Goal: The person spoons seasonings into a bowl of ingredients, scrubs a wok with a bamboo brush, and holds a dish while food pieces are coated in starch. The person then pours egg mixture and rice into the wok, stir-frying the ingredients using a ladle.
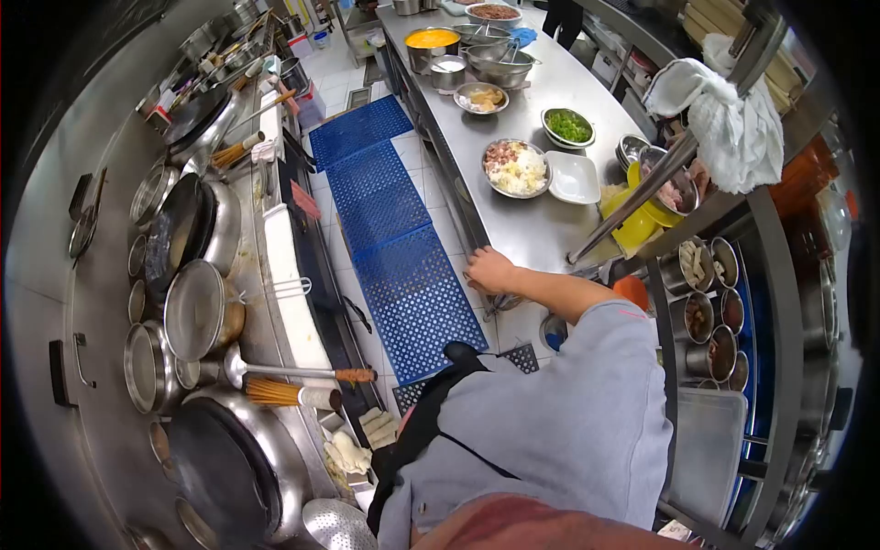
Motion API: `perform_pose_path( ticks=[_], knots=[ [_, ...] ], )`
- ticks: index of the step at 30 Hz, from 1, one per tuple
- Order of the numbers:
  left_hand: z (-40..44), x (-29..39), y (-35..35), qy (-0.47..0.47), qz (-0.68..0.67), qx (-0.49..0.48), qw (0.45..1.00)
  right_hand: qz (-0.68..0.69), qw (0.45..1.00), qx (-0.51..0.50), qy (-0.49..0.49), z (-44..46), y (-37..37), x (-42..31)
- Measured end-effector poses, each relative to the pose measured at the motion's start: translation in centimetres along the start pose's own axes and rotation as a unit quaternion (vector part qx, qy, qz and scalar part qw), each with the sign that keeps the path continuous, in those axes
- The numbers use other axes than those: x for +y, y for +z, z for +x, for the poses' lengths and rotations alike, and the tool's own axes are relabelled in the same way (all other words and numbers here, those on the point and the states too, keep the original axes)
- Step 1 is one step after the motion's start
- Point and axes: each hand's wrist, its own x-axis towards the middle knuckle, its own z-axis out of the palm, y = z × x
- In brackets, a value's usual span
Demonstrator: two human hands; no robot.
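My right hand [492, 271] reaches to the front edge of the long steel table [532, 231]. Its fingers curl down over the edge, and whatever they grip is hidden beneath them. A shiny metal piece [504, 302] shows just below the wrist. Beyond the hand stand a bowl of chopped pink and white food [516, 169], a white square dish [575, 178] and a bowl of chopped greens [567, 126]. My left hand is out of view.
Woks [225, 467], lidded pots [203, 310], a ladle [302, 372] and bamboo brushes line the stove at left. Blue perforated mats [394, 247] cover the aisle floor. A slanting metal post [642, 192] with white cloths and a rack of steel containers [698, 316] stand at right.
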Motion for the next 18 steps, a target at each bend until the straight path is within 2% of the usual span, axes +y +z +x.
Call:
perform_pose_path(
  ticks=[2, 5, 13, 18],
  knots=[
    [0.0, 0.6, -0.5, -0.009, 0.008, 0.004, 1.0, 0.037, 0.999, 0.007, -0.02, -0.3, -0.8, 0.7],
    [-0.3, 1.0, -1.4, -0.026, 0.008, 0.008, 1.0, 0.092, 0.994, 0.052, 0.013, -0.1, -0.9, 0.7],
    [-3.5, 0.2, -5.0, -0.061, 0.042, 0.001, 0.997, 0.131, 0.983, 0.13, 0.01, -0.3, -0.1, 1.0],
    [-8.3, -2.4, -8.1, -0.098, 0.052, 0.009, 0.994, 0.153, 0.984, 0.09, 0.033, 0.0, -0.4, 1.2]
  ],
)
